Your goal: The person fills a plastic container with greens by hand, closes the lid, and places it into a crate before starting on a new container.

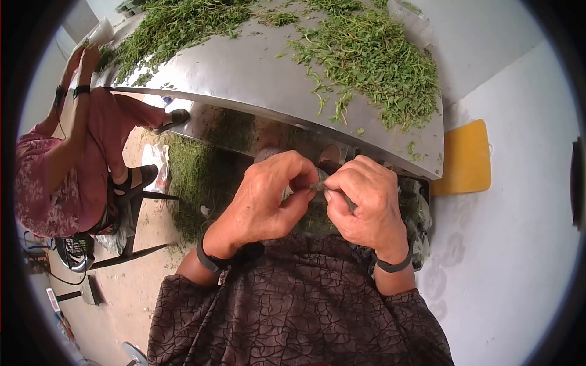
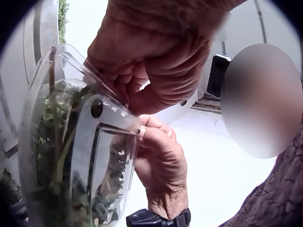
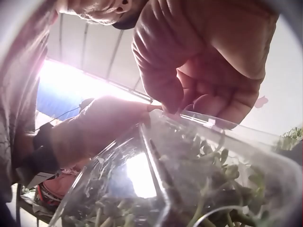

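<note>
A clear plastic clamshell box (image 2: 85, 151) filled with leafy green stems (image 3: 222, 189) hangs in front of the person's lap. My left hand (image 1: 262, 198) pinches the box's edge between thumb and curled fingers. Close beside it, my right hand (image 1: 369, 204) pinches the same edge, the two thumbs nearly meeting. In the right wrist view the lid's rim (image 3: 199, 118) runs right under the right fingertips. From the head view the hands hide most of the box.
Heaps of greens (image 1: 378, 67) cover parts of the steel table (image 1: 256, 67) ahead. Another clear box (image 1: 410, 23) stands at its far right. A yellow board (image 1: 467, 158) leans by the wall. At left, a seated person (image 1: 73, 158) works at the table; more greens (image 1: 186, 183) lie below.
</note>
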The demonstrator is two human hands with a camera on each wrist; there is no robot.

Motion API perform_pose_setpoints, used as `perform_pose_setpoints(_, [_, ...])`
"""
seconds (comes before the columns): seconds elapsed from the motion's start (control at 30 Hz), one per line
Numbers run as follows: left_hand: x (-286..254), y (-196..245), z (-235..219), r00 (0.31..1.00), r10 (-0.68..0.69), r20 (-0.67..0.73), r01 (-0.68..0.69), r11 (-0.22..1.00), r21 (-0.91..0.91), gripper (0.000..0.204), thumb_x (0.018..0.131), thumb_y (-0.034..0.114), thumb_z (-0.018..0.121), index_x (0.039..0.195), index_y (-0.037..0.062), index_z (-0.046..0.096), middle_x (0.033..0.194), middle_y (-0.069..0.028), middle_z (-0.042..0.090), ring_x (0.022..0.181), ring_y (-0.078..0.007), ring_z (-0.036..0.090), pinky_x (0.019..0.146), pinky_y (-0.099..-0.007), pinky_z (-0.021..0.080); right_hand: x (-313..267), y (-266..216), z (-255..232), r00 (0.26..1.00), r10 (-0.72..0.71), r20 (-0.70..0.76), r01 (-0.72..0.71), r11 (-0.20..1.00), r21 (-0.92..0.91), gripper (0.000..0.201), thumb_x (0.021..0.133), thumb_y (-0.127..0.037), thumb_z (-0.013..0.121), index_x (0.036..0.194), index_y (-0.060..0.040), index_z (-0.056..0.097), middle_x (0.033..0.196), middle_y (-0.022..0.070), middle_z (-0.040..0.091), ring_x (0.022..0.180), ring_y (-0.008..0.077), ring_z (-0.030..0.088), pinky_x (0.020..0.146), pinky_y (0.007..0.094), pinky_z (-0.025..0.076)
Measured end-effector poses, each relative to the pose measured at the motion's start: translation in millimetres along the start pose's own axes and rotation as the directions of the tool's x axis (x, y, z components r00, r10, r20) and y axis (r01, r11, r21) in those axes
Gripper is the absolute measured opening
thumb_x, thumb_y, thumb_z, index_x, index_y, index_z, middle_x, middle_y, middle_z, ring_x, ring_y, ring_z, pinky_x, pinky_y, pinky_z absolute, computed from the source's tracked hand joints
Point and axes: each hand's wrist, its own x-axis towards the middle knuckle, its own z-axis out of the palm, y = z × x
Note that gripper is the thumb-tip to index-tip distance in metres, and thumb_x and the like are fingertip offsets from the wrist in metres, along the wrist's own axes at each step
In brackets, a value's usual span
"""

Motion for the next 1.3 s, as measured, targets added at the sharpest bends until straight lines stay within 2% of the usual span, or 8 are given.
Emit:
perform_pose_setpoints(0.17, [-0.4, 1.3, 3.5, 0.996, -0.089, -0.011, 0.088, 0.995, -0.054, 0.020, 0.063, -0.006, 0.061, 0.081, 0.0011, 0.053, 0.070, -0.0071, 0.053, 0.062, -0.0212, 0.053, 0.058, -0.0313, 0.043, 0.0, 1.1, 1.0, 1.000, 0.003, 0.005, -0.003, 1.000, 0.022, 0.018, 0.061, 0.001, 0.066, 0.072, -0.0060, 0.053, 0.064, 0.0060, 0.053, 0.061, 0.0261, 0.053, 0.053, 0.0366, 0.043])
perform_pose_setpoints(0.33, [2.8, -2.6, 3.8, 0.999, 0.043, -0.012, -0.043, 0.999, 0.019, 0.021, 0.063, -0.005, 0.062, 0.080, 0.0018, 0.053, 0.068, -0.0074, 0.052, 0.061, -0.0228, 0.054, 0.056, -0.0320, 0.042, 0.1, 2.8, 3.7, 1.000, -0.013, -0.005, 0.013, 0.999, 0.041, 0.018, 0.059, 0.002, 0.065, 0.070, -0.0057, 0.053, 0.062, 0.0064, 0.052, 0.059, 0.0264, 0.053, 0.052, 0.0365, 0.042])
perform_pose_setpoints(0.67, [6.5, -7.5, 9.1, 0.991, 0.123, -0.052, -0.118, 0.989, 0.084, 0.021, 0.063, -0.004, 0.063, 0.080, 0.0024, 0.053, 0.069, -0.0074, 0.053, 0.060, -0.0235, 0.055, 0.055, -0.0327, 0.042, 1.4, 4.8, 3.0, 0.999, 0.014, -0.029, -0.014, 1.000, 0.020, 0.018, 0.058, 0.006, 0.061, 0.068, -0.0051, 0.051, 0.062, 0.0067, 0.051, 0.056, 0.0264, 0.050, 0.050, 0.0348, 0.040])
perform_pose_setpoints(0.73, [8.3, -7.6, 9.4, 0.999, -0.039, -0.029, 0.035, 0.991, -0.130, 0.020, 0.068, 0.000, 0.066, 0.085, 0.0020, 0.055, 0.076, -0.0070, 0.055, 0.068, -0.0222, 0.056, 0.062, -0.0322, 0.045, 2.7, 5.9, 0.5, 0.998, 0.040, -0.044, -0.038, 0.998, 0.050, 0.019, 0.058, 0.007, 0.061, 0.069, -0.0050, 0.051, 0.062, 0.0066, 0.051, 0.056, 0.0259, 0.050, 0.050, 0.0341, 0.039])
perform_pose_setpoints(0.83, [10.4, -6.5, 6.2, 0.998, 0.028, -0.051, -0.036, 0.985, -0.170, 0.021, 0.073, 0.005, 0.067, 0.091, 0.0020, 0.058, 0.084, -0.0070, 0.057, 0.077, -0.0215, 0.057, 0.070, -0.0323, 0.046, 2.3, 7.7, -3.7, 0.989, 0.088, -0.122, -0.082, 0.995, 0.057, 0.019, 0.060, 0.008, 0.061, 0.070, -0.0046, 0.052, 0.062, 0.0066, 0.051, 0.055, 0.0252, 0.049, 0.050, 0.0330, 0.039])
perform_pose_setpoints(0.93, [3.7, -21.9, 6.0, 0.997, 0.010, -0.073, -0.020, 0.991, -0.135, 0.021, 0.075, 0.008, 0.067, 0.094, 0.0022, 0.059, 0.089, -0.0073, 0.057, 0.083, -0.0220, 0.055, 0.076, -0.0329, 0.045, 0.4, 8.3, -6.9, 0.979, 0.145, -0.144, -0.134, 0.987, 0.084, 0.018, 0.063, 0.009, 0.063, 0.073, -0.0042, 0.054, 0.063, 0.0068, 0.052, 0.057, 0.0252, 0.051, 0.052, 0.0330, 0.040])
perform_pose_setpoints(1.23, [7.1, -13.4, 2.4, 0.998, 0.028, -0.050, -0.032, 0.996, -0.078, 0.020, 0.069, -0.007, 0.064, 0.085, 0.0018, 0.056, 0.076, -0.0072, 0.056, 0.067, -0.0222, 0.055, 0.059, -0.0314, 0.044, 0.9, 11.0, -2.2, 0.992, 0.017, -0.126, -0.013, 0.999, 0.030, 0.022, 0.063, 0.008, 0.065, 0.079, -0.0047, 0.056, 0.066, 0.0059, 0.055, 0.058, 0.0245, 0.053, 0.051, 0.0329, 0.041])
perform_pose_setpoints(1.3, [6.8, -15.5, 3.4, 0.995, 0.087, -0.049, -0.089, 0.996, -0.032, 0.022, 0.068, -0.009, 0.063, 0.086, 0.0017, 0.056, 0.077, -0.0074, 0.055, 0.068, -0.0230, 0.055, 0.059, -0.0324, 0.044, -0.7, 6.7, -3.3, 0.991, 0.085, -0.099, -0.079, 0.995, 0.059, 0.022, 0.063, 0.007, 0.065, 0.080, -0.0048, 0.057, 0.066, 0.0054, 0.056, 0.057, 0.0240, 0.053, 0.051, 0.0327, 0.042])
